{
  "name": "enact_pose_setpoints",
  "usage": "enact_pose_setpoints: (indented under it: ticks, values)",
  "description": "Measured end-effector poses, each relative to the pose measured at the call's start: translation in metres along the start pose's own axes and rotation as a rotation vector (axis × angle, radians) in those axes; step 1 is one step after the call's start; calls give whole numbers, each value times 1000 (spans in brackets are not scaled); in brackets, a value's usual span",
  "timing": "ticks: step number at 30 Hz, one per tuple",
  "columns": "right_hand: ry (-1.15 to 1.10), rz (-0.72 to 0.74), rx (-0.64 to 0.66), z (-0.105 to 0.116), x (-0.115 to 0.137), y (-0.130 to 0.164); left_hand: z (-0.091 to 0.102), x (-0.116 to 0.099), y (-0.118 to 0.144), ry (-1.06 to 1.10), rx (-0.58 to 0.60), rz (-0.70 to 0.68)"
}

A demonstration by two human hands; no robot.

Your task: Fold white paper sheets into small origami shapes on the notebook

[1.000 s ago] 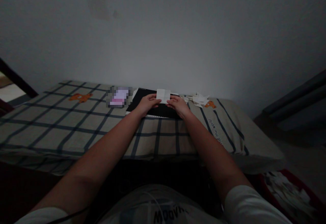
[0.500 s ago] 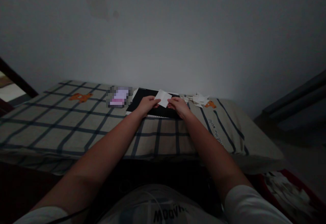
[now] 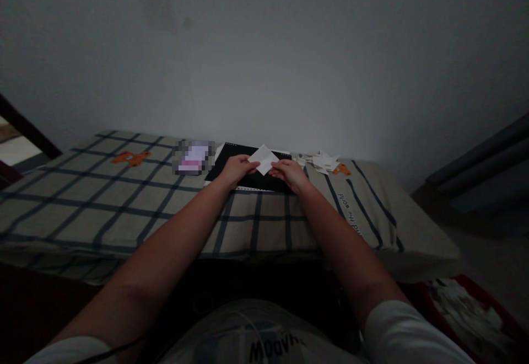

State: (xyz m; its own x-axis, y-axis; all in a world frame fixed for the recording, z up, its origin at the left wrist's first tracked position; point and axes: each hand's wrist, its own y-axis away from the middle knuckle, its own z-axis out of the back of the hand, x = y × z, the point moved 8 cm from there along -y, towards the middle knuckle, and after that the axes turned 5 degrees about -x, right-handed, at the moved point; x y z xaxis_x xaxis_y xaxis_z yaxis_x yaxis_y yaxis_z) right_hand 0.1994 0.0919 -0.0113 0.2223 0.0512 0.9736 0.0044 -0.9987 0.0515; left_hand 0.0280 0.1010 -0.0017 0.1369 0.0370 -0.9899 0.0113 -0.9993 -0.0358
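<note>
A small white piece of paper [image 3: 263,158] is held between my two hands, turned like a diamond with one corner pointing toward me. My left hand [image 3: 239,169] pinches its left side between thumb and fingers. On the opposite side, my right hand [image 3: 290,173] grips the right edge in the same way. Beneath both hands lies a black sheet [image 3: 225,160] with punched holes along its edge, on top of some white sheets. Just right of my right hand is a loose pile of white folded paper pieces [image 3: 325,161].
A checked cloth [image 3: 165,198] covers the table, which stands against a grey wall [image 3: 264,55]. A blurred-out phone-like screen [image 3: 193,158] lies left of the black sheet. Down at the lower right, a red container [image 3: 465,284] holds many whitish paper-like pieces.
The white paper has turned between my fingers, from a tilted rectangle into a diamond position. Both hands have stayed almost in place.
</note>
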Motion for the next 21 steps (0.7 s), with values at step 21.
enact_pose_setpoints:
  ticks: [21]
  values:
    - [138, 116, -63, 5, 12, -3, 1, -3, 2, -207, 21, -55]
